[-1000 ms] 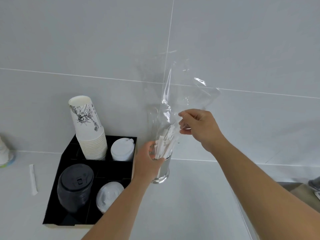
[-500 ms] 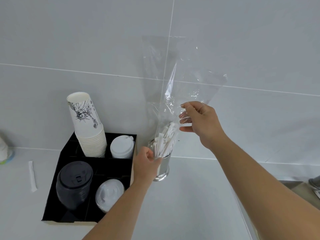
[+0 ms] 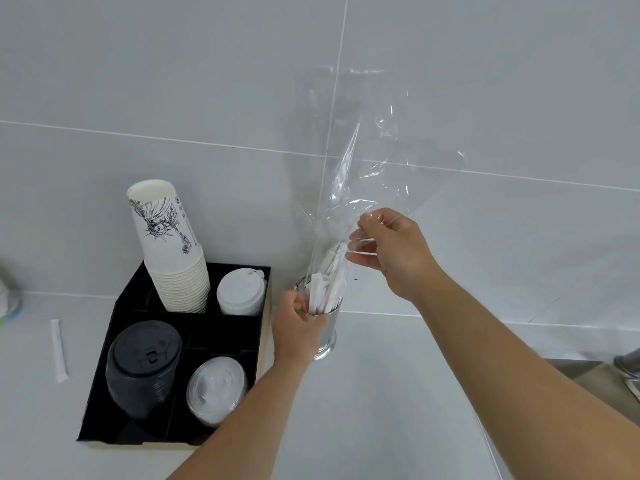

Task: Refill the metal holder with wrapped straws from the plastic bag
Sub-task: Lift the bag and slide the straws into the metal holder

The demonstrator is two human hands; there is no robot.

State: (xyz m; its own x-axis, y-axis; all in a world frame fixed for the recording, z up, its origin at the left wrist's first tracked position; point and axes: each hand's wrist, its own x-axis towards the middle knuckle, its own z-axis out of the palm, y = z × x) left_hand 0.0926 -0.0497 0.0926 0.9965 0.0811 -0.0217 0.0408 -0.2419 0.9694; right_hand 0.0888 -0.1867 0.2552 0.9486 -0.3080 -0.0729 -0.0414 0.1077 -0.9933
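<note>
Fingers [image 3: 363, 245] pinch plastic bag [image 3: 363, 188] above metal holder [image 3: 327, 327].

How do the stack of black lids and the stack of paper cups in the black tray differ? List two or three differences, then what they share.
1. The black lids are dark and plain; the paper cups are white with a printed drawing.
2. The lid stack is short and squat; the cup stack rises far taller.
3. The lids sit in a front compartment of the black tray, the cups in a back one.

Both are nested stacks that lean slightly.
</note>
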